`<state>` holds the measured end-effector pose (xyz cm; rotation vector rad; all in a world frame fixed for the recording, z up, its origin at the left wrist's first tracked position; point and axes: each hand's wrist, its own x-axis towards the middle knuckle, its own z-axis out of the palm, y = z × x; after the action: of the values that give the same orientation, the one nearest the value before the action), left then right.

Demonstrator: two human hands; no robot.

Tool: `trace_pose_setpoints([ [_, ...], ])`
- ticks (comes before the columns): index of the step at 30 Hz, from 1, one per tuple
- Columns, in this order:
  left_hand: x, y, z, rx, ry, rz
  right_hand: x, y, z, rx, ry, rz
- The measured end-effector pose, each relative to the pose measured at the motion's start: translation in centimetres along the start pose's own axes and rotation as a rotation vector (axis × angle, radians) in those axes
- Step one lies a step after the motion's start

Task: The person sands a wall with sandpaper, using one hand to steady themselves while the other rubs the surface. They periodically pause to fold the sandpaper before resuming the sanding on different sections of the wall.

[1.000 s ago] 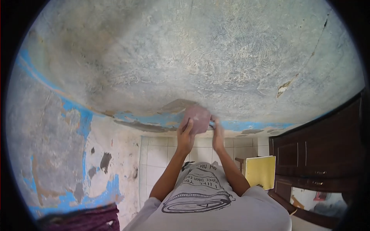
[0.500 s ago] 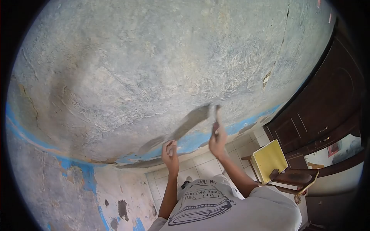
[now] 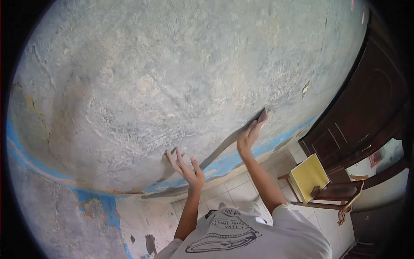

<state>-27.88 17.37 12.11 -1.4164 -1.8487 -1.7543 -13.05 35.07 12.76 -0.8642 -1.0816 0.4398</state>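
My left hand (image 3: 188, 170) is open, its fingers spread and the fingertips at or very near the rough grey wall (image 3: 181, 77). Further right, my right hand (image 3: 249, 137) is closed around a small, flat, pale tool (image 3: 266, 115), pressed against the wall. The fingers cover most of this tool, so its exact kind cannot be made out. Around both hands the wall surface is uneven and scratched, and a long shadow falls from the right hand toward lower left. A peeling blue paint band (image 3: 224, 162) runs along the wall below the hands.
A chair with a yellow board (image 3: 309, 178) on it stands at the right on the tiled floor (image 3: 235, 190). Behind it rises a dark wooden cabinet (image 3: 358, 99) with a mirror (image 3: 379, 162). A second wall (image 3: 142, 216) with flaking paint meets the first at lower left.
My right hand has moved right and slightly up, bringing the flat tool against the wall. The left hand has opened from curled fingers and reached toward the wall. The view has shifted slightly.
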Motion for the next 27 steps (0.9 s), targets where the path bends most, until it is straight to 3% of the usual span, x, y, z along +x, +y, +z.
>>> trace_pose_setpoints([
  [3, -1.9, -2.1, -0.3, 0.025, -0.100, -0.047, -2.9, 5.2, -2.4, -0.227, -0.512, -0.469],
  [4, -1.6, -2.6, -0.2, 0.044, -0.109, -0.042, -3.0, 5.8, -2.0, -0.098, -0.417, -0.154],
  [6, -2.1, -2.4, 1.4, 0.044, -0.104, -0.057, -1.2, 4.3, -3.0, -0.328, -0.654, -0.553],
  [8, -1.6, -3.2, 1.4, 0.049, -0.109, -0.046, -1.9, 3.4, -2.7, -0.408, -0.710, -0.695],
  [11, -1.7, -4.1, 1.9, 0.094, -0.129, -0.033, -3.6, 6.8, -3.0, -0.323, -0.589, -0.604],
  [16, -2.0, -4.4, 2.6, 0.120, -0.162, -0.042, -1.6, 4.6, -4.5, -0.201, -0.944, -0.709],
  [17, -1.4, -4.4, 2.3, 0.127, -0.167, -0.037, -3.1, 4.8, -4.3, -0.125, -0.740, -0.384],
  [19, -1.0, -4.6, 2.2, 0.166, -0.178, -0.002, -3.2, 4.8, -3.8, -0.156, -0.608, -0.288],
  [21, -1.7, -4.5, 1.7, 0.178, -0.200, -0.013, -4.2, 4.6, -4.6, -0.362, -0.780, -0.666],
  [27, -1.6, -4.7, 1.5, 0.159, -0.222, -0.037, -6.0, 4.8, -3.8, 0.049, -0.640, -0.043],
])
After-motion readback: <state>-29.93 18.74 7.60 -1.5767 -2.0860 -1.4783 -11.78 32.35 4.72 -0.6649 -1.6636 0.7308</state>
